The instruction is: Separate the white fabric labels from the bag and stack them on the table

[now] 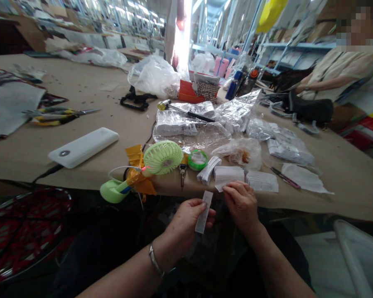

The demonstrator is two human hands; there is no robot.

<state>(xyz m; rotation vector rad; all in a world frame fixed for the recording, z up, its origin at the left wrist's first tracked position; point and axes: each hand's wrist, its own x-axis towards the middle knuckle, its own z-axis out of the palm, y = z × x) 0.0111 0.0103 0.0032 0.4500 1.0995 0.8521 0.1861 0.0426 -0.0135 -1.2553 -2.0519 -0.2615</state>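
Note:
Between thumb and fingers, my left hand (191, 219) holds a narrow white strip (204, 213), like a label, upright in front of the table edge. My right hand (242, 203) has its fingertips pinched at the front edge of a stack of white printed slips (229, 176), seemingly on one slip's corner. Left of that stack lies a fanned pile of folded white strips (208, 170). Another stack of printed slips (262, 181) sits to the right. A round green tub (198, 159) with pale contents stands behind them.
A green fan (163, 157) is taped at the table edge, beside a screwdriver-like tool (182, 170). Left are a white power bank (84, 147) and pliers (57, 116). Behind lie a small hammer (186, 111), plastic-wrapped bundles (290, 145) and a pen (285, 178). A person (338, 74) stands back right.

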